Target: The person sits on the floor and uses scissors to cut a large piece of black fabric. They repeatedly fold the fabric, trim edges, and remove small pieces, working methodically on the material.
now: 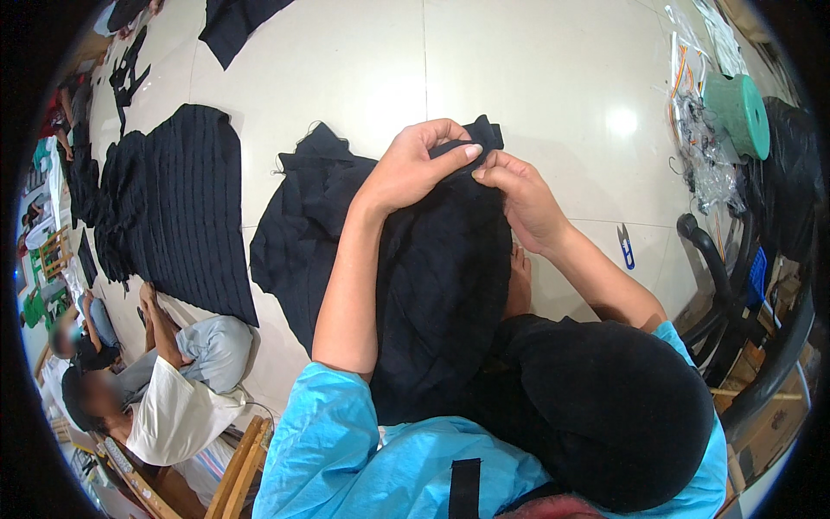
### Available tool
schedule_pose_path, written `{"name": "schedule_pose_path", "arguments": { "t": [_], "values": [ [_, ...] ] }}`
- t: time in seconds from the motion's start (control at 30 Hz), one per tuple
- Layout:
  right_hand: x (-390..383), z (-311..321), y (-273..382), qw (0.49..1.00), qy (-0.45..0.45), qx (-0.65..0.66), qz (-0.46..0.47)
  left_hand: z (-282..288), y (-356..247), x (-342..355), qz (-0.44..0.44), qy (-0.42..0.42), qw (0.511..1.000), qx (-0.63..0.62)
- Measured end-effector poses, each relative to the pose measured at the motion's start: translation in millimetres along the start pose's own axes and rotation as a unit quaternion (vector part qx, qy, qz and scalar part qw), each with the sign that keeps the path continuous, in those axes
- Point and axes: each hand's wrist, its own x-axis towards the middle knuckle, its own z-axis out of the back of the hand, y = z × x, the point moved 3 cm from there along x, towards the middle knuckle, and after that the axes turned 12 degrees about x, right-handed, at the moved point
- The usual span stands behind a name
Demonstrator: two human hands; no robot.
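Observation:
A large piece of black fabric (432, 294) lies over my lap and spreads left onto the floor, with loose threads at its far left corners. My left hand (415, 169) pinches the fabric's far edge between thumb and fingers, and a short folded end sticks up beyond the fingertips. Close beside it, my right hand (527, 199) is closed on the same edge, thumb against forefinger. Whether a thread or other small thing is between the right fingertips cannot be made out. Thread snips (626, 246) with a blue handle lie on the floor right of my right forearm.
Pleated-looking black cloth (177, 208) is spread on the tiles at left, near a seated person in a white shirt (177, 406). More black cloth (238, 26) lies far ahead. A green plastic stool (731, 117), clear plastic wrap (713, 173) and a black chair base (718, 259) stand at right.

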Motion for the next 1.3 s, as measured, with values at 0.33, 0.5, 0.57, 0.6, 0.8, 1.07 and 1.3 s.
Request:
{"name": "schedule_pose_path", "arguments": {
  "t": [0.33, 0.5, 0.57, 0.6, 0.8, 1.07, 1.3],
  "values": [
    [0.4, -1.0, 0.7, 0.998, -0.02, 0.054, -0.027, 0.0, 0.0, 0.2, 0.008, 0.004, 1.0, -0.008],
    [0.5, 4.6, 0.8, 0.998, -0.005, 0.053, -0.025, 0.5, -2.6, 0.0, 0.024, 0.008, 1.0, 0.008],
    [0.6, 4.1, 1.4, 1.0, -0.01, 0.013, -0.016, -0.6, 1.2, 1.3, 0.018, 0.007, 1.0, -0.005],
    [0.7, 3.4, 0.7, 1.0, -0.008, 0.017, -0.016, -0.8, 2.3, 1.8, 0.015, 0.007, 1.0, -0.012],
    [0.9, 0.0, -1.7, 1.0, 0.002, 0.017, -0.007, -1.4, 1.4, 1.9, 0.012, 0.009, 1.0, -0.018],
    [3.8, 4.5, -2.3, 0.996, -0.007, 0.086, -0.023, -1.2, -1.1, 2.5, 0.014, 0.002, 1.0, -0.027],
    [0.4, 7.9, 1.8, 0.993, -0.01, 0.115, -0.034, -2.2, 2.4, 4.6, 0.025, 0.006, 0.999, -0.032]
  ]
}}
